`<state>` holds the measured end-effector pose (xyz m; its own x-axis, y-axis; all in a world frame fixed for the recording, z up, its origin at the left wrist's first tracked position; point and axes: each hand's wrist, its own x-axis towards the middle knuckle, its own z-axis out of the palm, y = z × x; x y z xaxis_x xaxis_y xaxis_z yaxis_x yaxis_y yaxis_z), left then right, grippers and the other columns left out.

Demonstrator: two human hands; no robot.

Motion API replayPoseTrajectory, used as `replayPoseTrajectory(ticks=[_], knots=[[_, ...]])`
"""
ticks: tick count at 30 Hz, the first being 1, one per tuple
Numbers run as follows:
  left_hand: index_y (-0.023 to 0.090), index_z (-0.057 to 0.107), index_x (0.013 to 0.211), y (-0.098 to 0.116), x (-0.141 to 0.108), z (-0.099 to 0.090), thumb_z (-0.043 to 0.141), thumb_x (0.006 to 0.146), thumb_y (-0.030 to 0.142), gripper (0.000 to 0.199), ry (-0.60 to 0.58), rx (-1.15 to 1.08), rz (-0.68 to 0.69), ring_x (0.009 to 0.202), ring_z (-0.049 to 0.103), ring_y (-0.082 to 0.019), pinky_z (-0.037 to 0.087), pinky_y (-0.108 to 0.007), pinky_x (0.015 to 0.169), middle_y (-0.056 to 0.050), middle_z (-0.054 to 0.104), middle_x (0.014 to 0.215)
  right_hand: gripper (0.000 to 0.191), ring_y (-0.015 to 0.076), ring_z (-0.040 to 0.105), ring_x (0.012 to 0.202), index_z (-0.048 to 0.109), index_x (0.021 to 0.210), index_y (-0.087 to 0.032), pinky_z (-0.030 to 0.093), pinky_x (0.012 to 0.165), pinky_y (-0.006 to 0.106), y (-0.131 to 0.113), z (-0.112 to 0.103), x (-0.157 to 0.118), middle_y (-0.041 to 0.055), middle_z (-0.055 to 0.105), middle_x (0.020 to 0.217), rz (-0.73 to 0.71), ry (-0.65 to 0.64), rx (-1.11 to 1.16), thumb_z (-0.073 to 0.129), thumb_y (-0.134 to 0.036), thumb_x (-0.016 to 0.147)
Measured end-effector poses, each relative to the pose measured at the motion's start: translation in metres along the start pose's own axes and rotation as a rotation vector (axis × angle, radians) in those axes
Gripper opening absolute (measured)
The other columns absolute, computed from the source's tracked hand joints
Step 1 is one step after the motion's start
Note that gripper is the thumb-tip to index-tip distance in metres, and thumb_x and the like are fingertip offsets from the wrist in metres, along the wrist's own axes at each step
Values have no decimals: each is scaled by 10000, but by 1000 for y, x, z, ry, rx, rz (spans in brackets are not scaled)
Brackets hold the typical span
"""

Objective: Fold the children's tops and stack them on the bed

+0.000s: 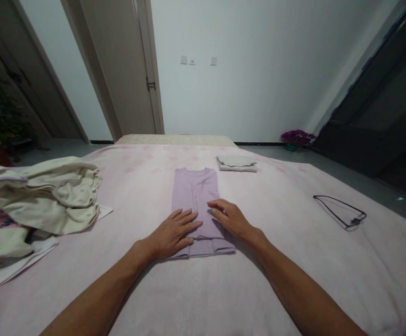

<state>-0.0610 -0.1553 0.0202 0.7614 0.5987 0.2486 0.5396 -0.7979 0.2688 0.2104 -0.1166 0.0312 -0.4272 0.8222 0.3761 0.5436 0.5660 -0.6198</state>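
A lilac long-sleeved top [196, 191] lies flat on the bed in front of me, its sides tucked into a narrow rectangle with the neckline facing away. Folded layers show along its near edge. My left hand [175, 233] rests palm down on its lower left part, fingers spread. On the right side of the garment is my right hand [231, 217], fingers bent and partly apart over the cloth; its underside is hidden. Neither hand grips anything that I can see.
A folded pale grey garment [237, 163] lies beyond the top, to the right. Crumpled cream clothes [59, 196] are heaped at the left. A black clothes hanger [341, 212] lies at the right on the pink bedsheet [273, 289]. Past the bed stand purple flowers [297, 137].
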Motion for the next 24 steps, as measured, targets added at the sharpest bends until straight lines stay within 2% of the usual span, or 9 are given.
replayPoseTrajectory(ticks=[3,6,9,13,15,17,19,22,24], knots=[[303,497,1440,3,0,-2,522,989,355,455,26,-19,11,1448,370,-273,270,-537,1183,-107,439,1547,203,180,670,797,724,1004,-203,534,746,319,13,-14,5,54,734,912,149,78,-5,569,-267,890],[288,559,1367,7,1,-3,495,991,261,383,29,-58,53,1420,417,-242,284,-517,1186,-94,497,1505,190,153,632,691,718,989,-202,505,663,286,24,-17,5,23,701,814,208,89,-2,589,-278,873],[275,571,1339,9,2,-2,485,987,240,364,16,-84,59,1380,469,-226,294,-517,1183,-92,548,1458,232,152,634,764,700,1073,-201,502,708,287,25,-12,2,46,693,955,147,120,-62,595,-260,875],[248,613,1271,11,4,-1,520,967,258,318,46,-109,46,1335,515,-230,319,-504,1174,-102,595,1402,147,180,632,864,725,863,-205,479,813,311,19,-8,-1,38,693,876,57,59,-266,579,-201,879],[240,645,1215,12,5,-2,499,982,264,275,80,-134,36,1298,549,-217,342,-478,1165,-99,640,1339,164,184,632,858,716,814,-206,474,829,318,18,-8,0,36,698,849,73,92,-332,569,-184,881],[240,667,1166,12,9,-3,468,1004,276,259,121,-150,14,1276,567,-208,352,-466,1163,-89,672,1289,167,187,635,884,713,869,-207,478,858,328,19,-8,2,45,709,900,82,164,-352,551,-172,890],[239,650,1218,11,13,-4,470,1010,309,284,154,-138,-18,1319,532,-228,341,-492,1171,-95,644,1337,206,196,638,960,704,973,-202,477,919,352,23,-6,7,65,716,992,56,197,-358,511,-162,916],[237,599,1324,13,20,-2,495,1001,363,362,136,-103,-29,1409,427,-280,329,-541,1170,-112,554,1450,307,227,596,1166,653,1193,-173,440,1036,406,32,0,19,117,679,1224,40,167,-395,462,-178,953],[244,617,1306,14,22,0,494,1001,367,351,89,-105,-9,1406,429,-286,335,-537,1166,-104,567,1435,376,254,516,1304,593,1313,-151,385,1109,445,38,6,30,146,595,1381,65,125,-443,461,-214,966]])
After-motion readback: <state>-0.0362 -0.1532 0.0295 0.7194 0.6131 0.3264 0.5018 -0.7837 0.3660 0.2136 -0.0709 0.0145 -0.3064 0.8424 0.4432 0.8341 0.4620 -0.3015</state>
